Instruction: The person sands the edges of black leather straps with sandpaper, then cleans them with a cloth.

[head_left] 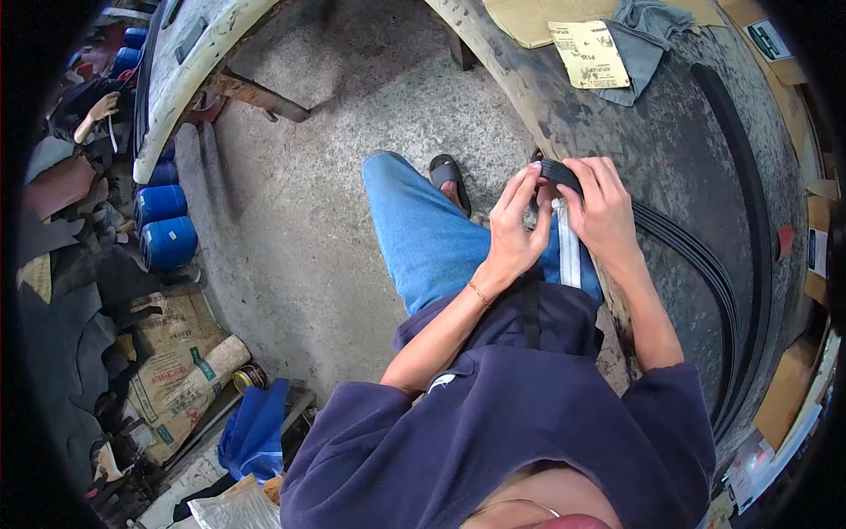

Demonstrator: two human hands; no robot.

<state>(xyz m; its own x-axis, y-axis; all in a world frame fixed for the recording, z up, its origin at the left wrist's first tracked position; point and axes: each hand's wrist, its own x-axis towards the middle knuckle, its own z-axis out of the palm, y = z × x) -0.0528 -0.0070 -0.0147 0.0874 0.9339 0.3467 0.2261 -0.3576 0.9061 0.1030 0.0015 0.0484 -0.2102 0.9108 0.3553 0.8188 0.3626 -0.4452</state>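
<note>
A bundle of long, thin black strips (561, 175) has its end pinched between my two hands at the table's edge. My left hand (515, 220) closes thumb and fingers at the tip of the bundle. My right hand (604, 207) grips it a little farther along, fingers curled over the top. From there the same strips curve across the dark table (656, 159) toward the lower right. Below my hands, a flat whitish strip (569, 251) hangs down over my jeans; what holds it is hidden.
A wider black strip (736, 150) lies at the table's right. At its far end are a grey cloth (648, 44) and a yellow printed paper (589, 55). Blue rolls (167, 242) and dark scraps (66, 331) fill the left. Another person's hand (103, 108) shows far left.
</note>
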